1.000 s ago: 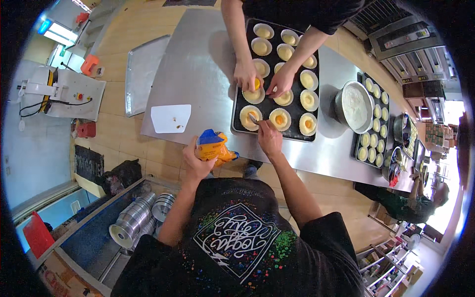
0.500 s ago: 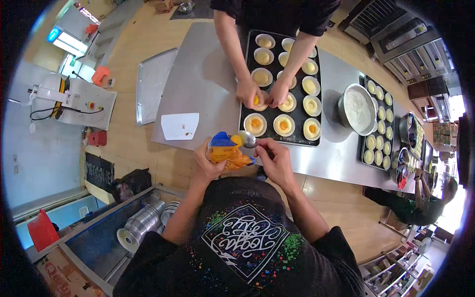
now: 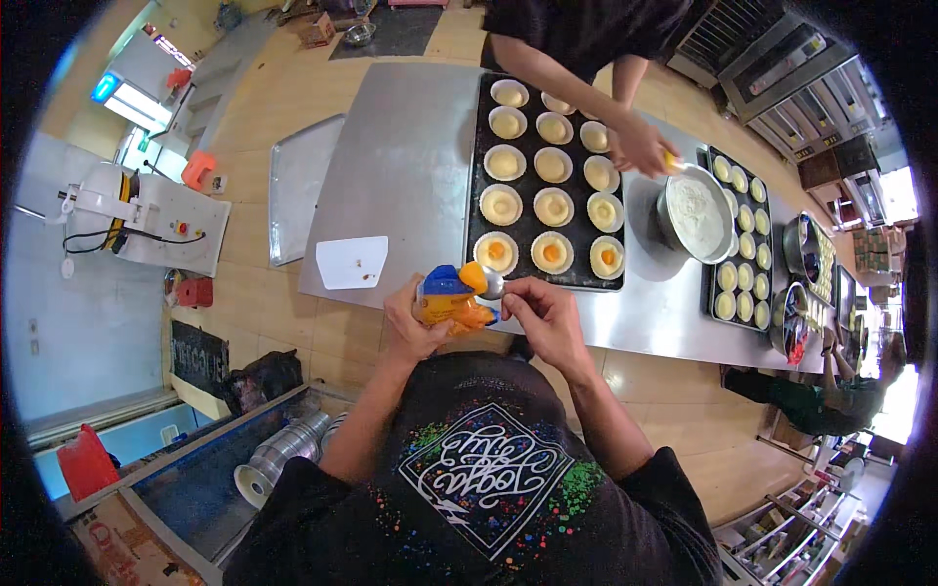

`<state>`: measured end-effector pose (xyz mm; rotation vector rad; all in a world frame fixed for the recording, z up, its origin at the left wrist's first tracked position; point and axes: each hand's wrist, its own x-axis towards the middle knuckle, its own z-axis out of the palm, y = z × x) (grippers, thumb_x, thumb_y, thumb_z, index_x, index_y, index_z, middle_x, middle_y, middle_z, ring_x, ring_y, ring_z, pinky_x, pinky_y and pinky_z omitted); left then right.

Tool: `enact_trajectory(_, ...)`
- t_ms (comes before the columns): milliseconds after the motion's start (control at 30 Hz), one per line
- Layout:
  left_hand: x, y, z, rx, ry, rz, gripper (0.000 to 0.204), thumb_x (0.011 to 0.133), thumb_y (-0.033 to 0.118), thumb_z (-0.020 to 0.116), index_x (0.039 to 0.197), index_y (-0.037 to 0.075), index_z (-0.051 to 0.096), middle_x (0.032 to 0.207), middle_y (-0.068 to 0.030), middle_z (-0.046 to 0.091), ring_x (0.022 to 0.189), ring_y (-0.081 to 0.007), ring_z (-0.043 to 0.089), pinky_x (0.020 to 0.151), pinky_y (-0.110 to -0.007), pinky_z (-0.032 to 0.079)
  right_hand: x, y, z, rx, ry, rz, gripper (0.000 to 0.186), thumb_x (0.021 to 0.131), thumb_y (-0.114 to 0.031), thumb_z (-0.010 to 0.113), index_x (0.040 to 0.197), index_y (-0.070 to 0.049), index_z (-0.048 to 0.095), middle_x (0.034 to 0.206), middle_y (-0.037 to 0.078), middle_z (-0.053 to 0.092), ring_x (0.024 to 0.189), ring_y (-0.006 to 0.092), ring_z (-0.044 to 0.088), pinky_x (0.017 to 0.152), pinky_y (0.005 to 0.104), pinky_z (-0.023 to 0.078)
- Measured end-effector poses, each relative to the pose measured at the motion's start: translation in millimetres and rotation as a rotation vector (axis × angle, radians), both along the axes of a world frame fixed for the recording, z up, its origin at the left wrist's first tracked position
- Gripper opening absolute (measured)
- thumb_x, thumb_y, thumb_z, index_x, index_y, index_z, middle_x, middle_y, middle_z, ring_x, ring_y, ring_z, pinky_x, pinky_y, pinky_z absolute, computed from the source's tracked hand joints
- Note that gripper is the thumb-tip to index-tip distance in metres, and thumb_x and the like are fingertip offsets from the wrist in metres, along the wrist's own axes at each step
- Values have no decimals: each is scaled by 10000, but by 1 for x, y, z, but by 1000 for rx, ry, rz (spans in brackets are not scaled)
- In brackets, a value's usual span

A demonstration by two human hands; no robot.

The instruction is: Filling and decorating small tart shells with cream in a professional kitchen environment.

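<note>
Jutting rightward from the left fingers (image 3: 401, 307), an orange-and-blue packet (image 3: 449, 305)

The person wears a black, short-sleeved fabric T-shirt (image 3: 469, 557) with a white-outlined diamond print (image 3: 487, 477) of looping white script, dense green speckles (image 3: 580, 485) right of it, multicoloured dots (image 3: 389, 520) left. Left hand (image 3: 412, 327) and right hand (image 3: 547, 319): bare.
</note>
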<state>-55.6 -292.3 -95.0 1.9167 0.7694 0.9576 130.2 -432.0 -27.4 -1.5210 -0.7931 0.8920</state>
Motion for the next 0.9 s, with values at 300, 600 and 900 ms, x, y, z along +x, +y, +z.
enact_trajectory(300,-10,7,-8,56,215,1,460,595,208,886,919,10,626,737,-133,646,567,-313,522,588,-400,473,36,22,6,-26,575,108,115,986,-43,610,1017,14,705,784,57,690,567,67,473,513,169,357)
enact_trajectory(600,-52,7,-33,-34,274,240,392,619,156,814,946,0,662,768,-160,672,602,-345,579,607,-394,509,130,107,-169,-180,-811,-216,135,915,-90,641,986,-43,747,894,104,743,672,270,653,604,357,521)
enact_trajectory(900,-85,15,-65,-51,235,364,387,622,115,788,969,9,653,775,-159,677,608,-345,586,618,-412,514,122,122,-246,-367,-1239,-4,139,900,-124,644,1024,-93,700,942,92,681,761,339,669,637,438,534)
